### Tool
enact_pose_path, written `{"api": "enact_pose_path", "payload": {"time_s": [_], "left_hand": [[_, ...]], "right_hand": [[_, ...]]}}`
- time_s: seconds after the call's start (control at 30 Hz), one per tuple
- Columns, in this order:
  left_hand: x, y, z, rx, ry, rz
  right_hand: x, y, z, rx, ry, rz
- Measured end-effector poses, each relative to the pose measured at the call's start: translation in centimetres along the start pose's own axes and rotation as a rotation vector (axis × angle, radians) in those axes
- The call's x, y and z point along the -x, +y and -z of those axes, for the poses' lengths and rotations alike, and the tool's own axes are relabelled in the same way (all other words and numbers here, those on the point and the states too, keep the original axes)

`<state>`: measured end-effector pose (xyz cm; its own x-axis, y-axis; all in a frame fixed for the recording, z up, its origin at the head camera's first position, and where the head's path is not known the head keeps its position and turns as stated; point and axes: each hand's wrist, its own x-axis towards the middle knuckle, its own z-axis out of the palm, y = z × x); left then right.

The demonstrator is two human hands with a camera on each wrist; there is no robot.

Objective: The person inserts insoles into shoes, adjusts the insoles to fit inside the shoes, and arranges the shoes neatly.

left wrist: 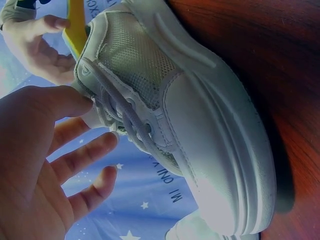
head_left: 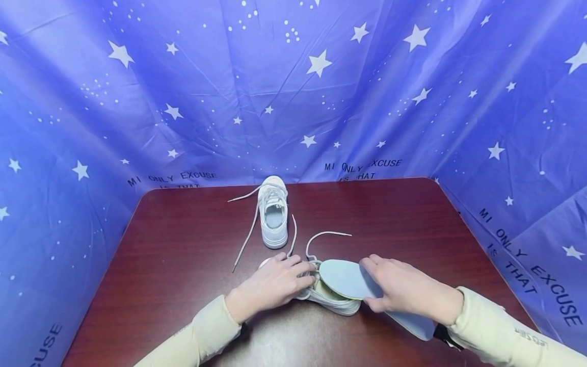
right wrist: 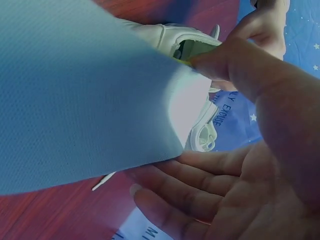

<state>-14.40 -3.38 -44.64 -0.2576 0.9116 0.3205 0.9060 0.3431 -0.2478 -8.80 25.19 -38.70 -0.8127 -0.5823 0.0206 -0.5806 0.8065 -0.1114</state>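
insole (head_left: 341,279): tilted over the opening of near shoe (head_left: 339,307), other end beyond its heel | left hand (head_left: 281,281): thumb and index finger pinch the tongue (left wrist: 92,119), others loose | right hand (head_left: 405,286): half closed, gripping insole | risk: tip may catch the shoe's rim and fold, if pushed slanting

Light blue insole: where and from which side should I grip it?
The light blue insole is thin and flat, so probably take both long edges near its middle, from the right, where the right hand spans it; its rounded left end sits at the opening of the near white sneaker.
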Motion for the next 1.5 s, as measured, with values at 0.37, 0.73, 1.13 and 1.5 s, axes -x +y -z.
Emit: {"api": "enact_pose_path", "payload": {"time_s": [0.37, 0.73, 1.13, 1.5], "left_hand": [[-0.1, -0.2, 0.1, -0.022, -0.016, -0.008], [-0.1, -0.2, 0.1, -0.015, -0.031, -0.007], [-0.4, -0.2, 0.1, -0.023, -0.031, 0.003], [-0.4, -0.2, 0.1, -0.021, -0.032, 0.002]], "right_hand": [[0.0, -0.4, 0.2, 0.039, 0.029, 0.049], [-0.2, -0.6, 0.3, 0.042, 0.030, 0.058], [-0.4, -0.7, 0.4, 0.058, 0.017, 0.085], [-0.8, -1.0, 0.6, 0.066, -0.008, 0.095]]}}
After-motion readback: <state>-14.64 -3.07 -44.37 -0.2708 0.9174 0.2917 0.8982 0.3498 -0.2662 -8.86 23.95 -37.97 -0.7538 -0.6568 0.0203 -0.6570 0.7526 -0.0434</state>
